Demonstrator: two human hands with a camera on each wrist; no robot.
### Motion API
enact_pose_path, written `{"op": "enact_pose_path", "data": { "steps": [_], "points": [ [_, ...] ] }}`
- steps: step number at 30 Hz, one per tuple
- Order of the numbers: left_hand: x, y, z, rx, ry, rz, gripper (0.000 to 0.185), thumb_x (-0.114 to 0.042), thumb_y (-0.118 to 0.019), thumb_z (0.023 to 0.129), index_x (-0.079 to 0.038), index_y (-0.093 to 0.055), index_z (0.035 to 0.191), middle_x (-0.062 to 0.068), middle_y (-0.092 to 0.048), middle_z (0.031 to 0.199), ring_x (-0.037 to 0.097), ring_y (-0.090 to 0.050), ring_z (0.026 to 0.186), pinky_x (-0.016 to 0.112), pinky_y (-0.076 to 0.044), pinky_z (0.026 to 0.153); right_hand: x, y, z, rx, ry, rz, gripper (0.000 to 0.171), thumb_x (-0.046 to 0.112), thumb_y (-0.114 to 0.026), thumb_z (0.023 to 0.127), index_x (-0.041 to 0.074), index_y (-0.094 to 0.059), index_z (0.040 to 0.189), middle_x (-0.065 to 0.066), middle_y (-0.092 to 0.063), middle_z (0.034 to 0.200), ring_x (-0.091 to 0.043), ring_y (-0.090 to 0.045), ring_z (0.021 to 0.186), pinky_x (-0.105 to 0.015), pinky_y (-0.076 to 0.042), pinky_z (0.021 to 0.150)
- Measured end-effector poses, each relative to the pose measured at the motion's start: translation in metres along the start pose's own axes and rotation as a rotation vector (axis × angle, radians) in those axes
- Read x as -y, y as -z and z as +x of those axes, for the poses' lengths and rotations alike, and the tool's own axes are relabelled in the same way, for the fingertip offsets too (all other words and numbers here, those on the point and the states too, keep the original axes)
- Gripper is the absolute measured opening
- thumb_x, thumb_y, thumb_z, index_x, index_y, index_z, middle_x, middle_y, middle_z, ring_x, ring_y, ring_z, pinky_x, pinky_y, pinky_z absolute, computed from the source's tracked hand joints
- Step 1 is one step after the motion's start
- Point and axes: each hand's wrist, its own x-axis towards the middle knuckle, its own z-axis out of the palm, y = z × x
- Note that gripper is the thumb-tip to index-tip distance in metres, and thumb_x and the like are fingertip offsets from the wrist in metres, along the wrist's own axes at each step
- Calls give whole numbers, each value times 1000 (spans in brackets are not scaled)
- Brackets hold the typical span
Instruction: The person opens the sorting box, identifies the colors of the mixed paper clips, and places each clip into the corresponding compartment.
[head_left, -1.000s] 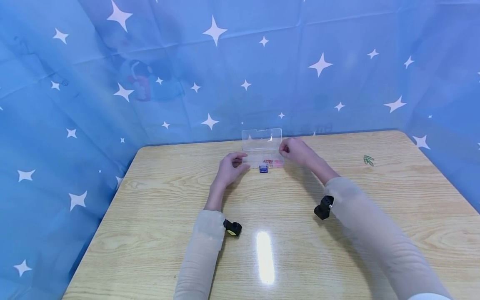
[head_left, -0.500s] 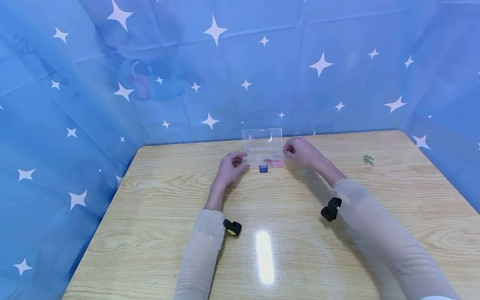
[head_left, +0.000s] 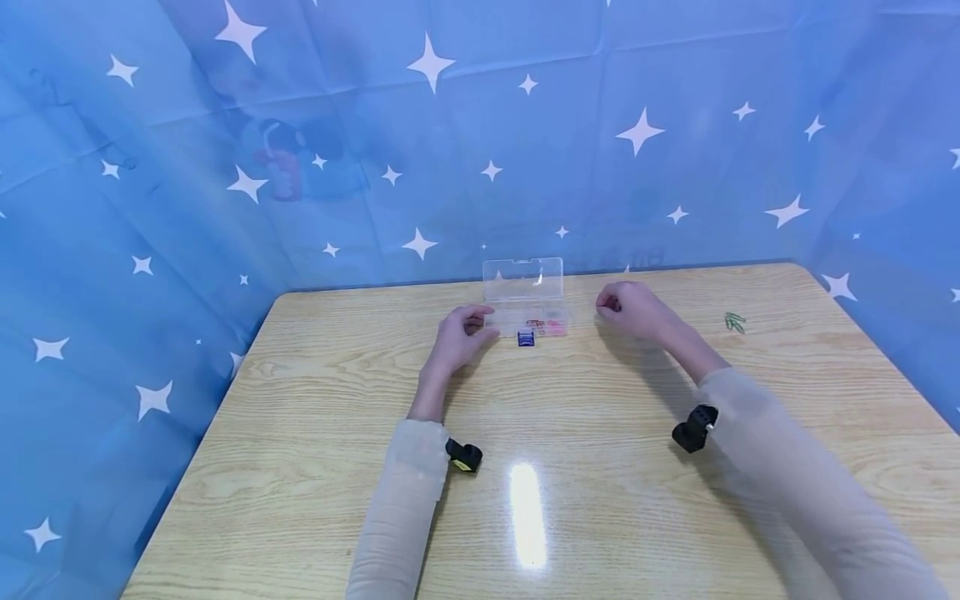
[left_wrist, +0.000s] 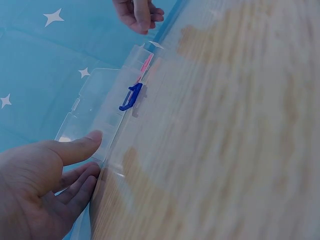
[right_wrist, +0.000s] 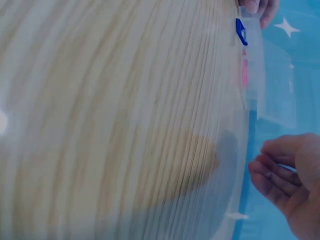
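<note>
A clear plastic divided box (head_left: 504,317) stands at the back of the table with its lid (head_left: 522,279) raised. Red pieces like paper clips (head_left: 535,323) and pink pieces (head_left: 556,327) lie in its right part. A blue latch (left_wrist: 131,97) sticks out at the box's front. My left hand (head_left: 457,340) holds the box's left end between thumb and fingers. To the right of the box my right hand (head_left: 637,311) is above the table, its fingers loosely curled and nothing visible in them. Several green paper clips (head_left: 735,322) lie farther right.
The wooden table (head_left: 337,467) ends at a blue curtain with white stars (head_left: 420,150) close behind the box. Black wrist cameras sit on the left sleeve (head_left: 405,483) and right sleeve (head_left: 795,467).
My right hand has moved away from the box's right end, rightward toward the green paper clips. The left hand and the box have stayed in place.
</note>
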Motion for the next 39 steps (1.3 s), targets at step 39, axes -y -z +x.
{"op": "enact_pose_path", "data": {
  "steps": [39],
  "points": [
    [-2, 1, -2, -4, 2, 0, 38, -10, -74, 93, -4, -66, 130, 17, -61, 123, 29, -60, 113, 37, -51, 101, -116, 64, -105, -121, -259, -88, 32, 18, -57, 100, -12, -65, 108, -24, -68, 94, -39, -63, 86, -47, -53, 70]
  ]
}}
